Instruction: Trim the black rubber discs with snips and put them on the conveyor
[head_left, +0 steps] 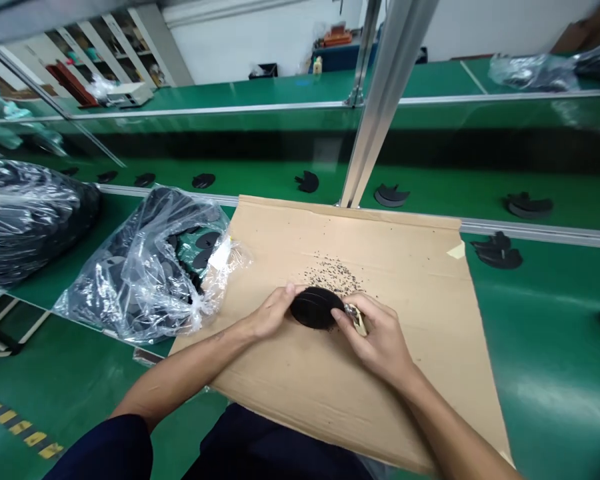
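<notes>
Your dark sleeve [105, 447] lies nearest the head camera, at the lower left, beside your dark clothing [275, 447] under the near edge of a cardboard sheet [340, 400]. Over the middle of that sheet you have a black disc [316, 308]; whether it rests on the cardboard you cannot tell. Your left grip [274, 312] is closed on the disc's left rim, thumb along the top. Your right grip [383, 333] is curled tight round a small tool [356, 320] with a metal end and pale handle, its thumb at the disc's right rim. Whether the metal touches the disc is too small to tell. Just beyond the disc, black crumbs [335, 275] lie scattered toward the sheet's far edge. At the sheet's left edge, you have a clear bag [145, 273] of dark pieces on the green tabletop [550, 347], and a fuller bag [30, 220] farther left. Near the sheet's far right corner lies a black piece [500, 253]. Similar black parts [307, 181] sit spaced along a green strip [260, 177] behind the rail [555, 233].
</notes>
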The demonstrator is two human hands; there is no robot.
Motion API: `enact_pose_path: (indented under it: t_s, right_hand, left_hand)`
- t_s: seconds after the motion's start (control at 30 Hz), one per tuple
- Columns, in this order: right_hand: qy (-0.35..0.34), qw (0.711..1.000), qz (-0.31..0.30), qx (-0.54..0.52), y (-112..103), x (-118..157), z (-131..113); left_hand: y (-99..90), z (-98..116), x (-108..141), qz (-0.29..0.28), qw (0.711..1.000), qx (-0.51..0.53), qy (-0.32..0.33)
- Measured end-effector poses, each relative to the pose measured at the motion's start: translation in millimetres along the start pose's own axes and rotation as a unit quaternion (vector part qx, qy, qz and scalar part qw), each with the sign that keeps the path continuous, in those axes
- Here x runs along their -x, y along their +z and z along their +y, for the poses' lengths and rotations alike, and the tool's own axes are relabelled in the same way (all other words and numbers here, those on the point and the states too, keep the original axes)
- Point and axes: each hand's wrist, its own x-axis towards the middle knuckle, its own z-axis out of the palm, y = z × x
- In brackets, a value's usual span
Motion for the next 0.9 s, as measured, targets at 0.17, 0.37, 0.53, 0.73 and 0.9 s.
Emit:
enact_pose_path:
  t_s: [0.17,0.37,0.53,0.73,0.9]
  right_hand:
    - [-0.088,0.996,0.017,0.004,-2.1,-1.8,7.1]
    - [-0.198,0.976,0.057,0.074,1.5,1.2,21.9]
    - [-0.199,0.970,0.050,0.132,4.0,5.5,24.8]
    - [-0.170,0.974,0.020,0.148,7.5,11.5,22.6]
    - [-0.146,0.977,0.021,0.153,5.6,14.4,23.1]
  left_hand:
    - [-12.7,8.5,-3.3,-0.083,0.990,-0.114,0.005]
    - [-45.9,76.4,-5.3,-0.128,0.957,-0.256,0.047]
    - [-117.0,103.1,-82.2,0.029,0.773,-0.626,0.103]
    - [-182.7,72.3,-172.9,0.166,0.715,-0.679,0.011]
    - [-203.2,41.7,-200.0,0.183,0.725,-0.661,-0.063]
